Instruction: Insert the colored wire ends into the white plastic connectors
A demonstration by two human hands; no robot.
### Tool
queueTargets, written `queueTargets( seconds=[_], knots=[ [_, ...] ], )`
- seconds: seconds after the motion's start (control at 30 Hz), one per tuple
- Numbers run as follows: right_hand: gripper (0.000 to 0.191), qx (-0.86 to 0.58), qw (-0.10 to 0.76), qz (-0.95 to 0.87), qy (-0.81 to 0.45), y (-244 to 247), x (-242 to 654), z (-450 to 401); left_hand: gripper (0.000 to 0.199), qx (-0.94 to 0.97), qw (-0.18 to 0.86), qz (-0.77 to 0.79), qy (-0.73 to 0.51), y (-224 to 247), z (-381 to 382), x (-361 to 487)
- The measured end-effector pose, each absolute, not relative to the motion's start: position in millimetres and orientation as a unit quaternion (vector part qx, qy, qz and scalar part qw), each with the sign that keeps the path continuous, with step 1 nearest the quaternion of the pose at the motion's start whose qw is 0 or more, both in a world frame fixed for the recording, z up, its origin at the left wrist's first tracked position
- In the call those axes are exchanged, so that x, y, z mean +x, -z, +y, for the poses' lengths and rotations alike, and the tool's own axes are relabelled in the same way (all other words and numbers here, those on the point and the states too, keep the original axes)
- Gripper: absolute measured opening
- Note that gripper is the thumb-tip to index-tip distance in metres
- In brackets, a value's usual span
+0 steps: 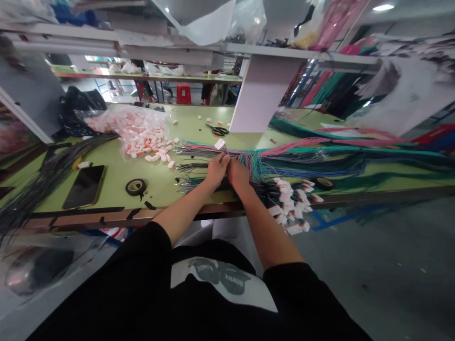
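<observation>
My left hand (pixel 217 169) and my right hand (pixel 238 172) meet over the middle of the bench, fingers pinched close together. Just beyond the fingertips a white connector (pixel 220 144) stands up, with thin wires running from it down into the pinch. Under and beside the hands lie bundles of wires (pixel 199 148) with stripped-looking ends at the left. To the right spreads a tangle of green and pink wires (pixel 256 163). Close by my right forearm, a cluster of wired white connectors (pixel 289 201) hangs over the front edge. Exactly how each finger grips the wires is hidden.
A clear bag of loose white and orange connectors (pixel 142 135) lies at the left, near a phone (pixel 84 187) and a black tape roll (pixel 136 187). Orange-handled cutters (pixel 217 130) lie beside a white upright panel (pixel 261 94). Black wires (pixel 53 175) droop over the left edge.
</observation>
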State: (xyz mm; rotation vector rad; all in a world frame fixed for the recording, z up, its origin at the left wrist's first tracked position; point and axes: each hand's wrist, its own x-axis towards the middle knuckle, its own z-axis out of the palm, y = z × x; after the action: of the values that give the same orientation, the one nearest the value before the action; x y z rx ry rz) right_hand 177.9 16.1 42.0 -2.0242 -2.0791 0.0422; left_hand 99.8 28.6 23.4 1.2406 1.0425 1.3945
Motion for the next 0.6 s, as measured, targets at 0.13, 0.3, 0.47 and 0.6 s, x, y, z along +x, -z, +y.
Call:
queueTargets(
  seconds=[0.13, 0.3, 0.47, 0.6],
  knots=[
    [0.036, -0.658, 0.082, -0.747, -0.051, -55.1, 189.8, 3.3, 0.023, 0.534, 0.405, 0.453, -0.588, -21.9, 31.5, 113.3],
    [0.040, -0.650, 0.232, -0.723, 0.005, -91.5, 227.0, 5.1, 0.021, 0.671, 0.387, 0.421, -0.472, -31.5, 43.6, 108.8],
    [0.026, -0.583, 0.254, -0.771, -0.031, -104.3, 239.5, 23.9, 0.020, 0.790, 0.264, 0.422, -0.359, -36.1, 44.3, 107.6],
    [0.023, -0.626, 0.313, -0.714, -0.033, -93.1, 239.8, 29.3, 0.024, 0.786, 0.258, 0.428, -0.364, -32.5, 38.4, 114.3]
  ],
)
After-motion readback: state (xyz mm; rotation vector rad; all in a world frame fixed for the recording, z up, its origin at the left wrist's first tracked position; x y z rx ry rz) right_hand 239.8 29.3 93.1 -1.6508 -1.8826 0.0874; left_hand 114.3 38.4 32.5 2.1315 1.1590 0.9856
